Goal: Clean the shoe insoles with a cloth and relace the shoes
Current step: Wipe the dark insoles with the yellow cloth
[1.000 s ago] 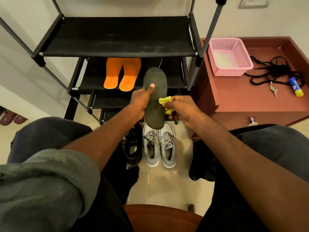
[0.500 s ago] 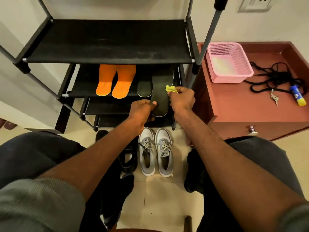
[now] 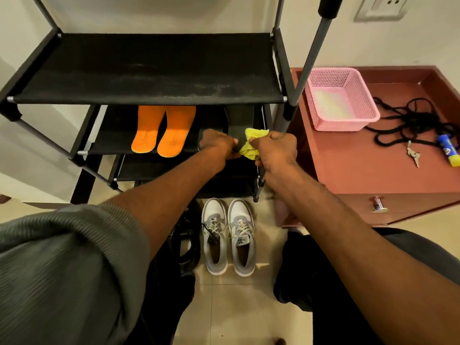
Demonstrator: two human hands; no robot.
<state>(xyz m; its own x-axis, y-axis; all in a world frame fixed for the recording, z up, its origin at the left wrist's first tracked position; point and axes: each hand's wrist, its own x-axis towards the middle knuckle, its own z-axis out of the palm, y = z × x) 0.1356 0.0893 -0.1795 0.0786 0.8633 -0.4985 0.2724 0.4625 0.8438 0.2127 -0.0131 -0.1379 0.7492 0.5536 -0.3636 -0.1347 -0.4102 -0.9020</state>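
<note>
Hands [image 3: 249, 148] on crumpled cloth [image 3: 252, 146], flat insole [image 3: 239, 128]

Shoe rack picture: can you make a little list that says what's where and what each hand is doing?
left hand: holds the dark insole on the second shelf of the shoe rack
right hand: grips a yellow cloth beside that insole
orange insoles: a pair, side by side on the same shelf, left of the hands
grey sneakers: a pair on the floor under the rack, laced
pink basket: on the red-brown cabinet, right of the rack
black laces: loose pile on the cabinet, near keys
</note>
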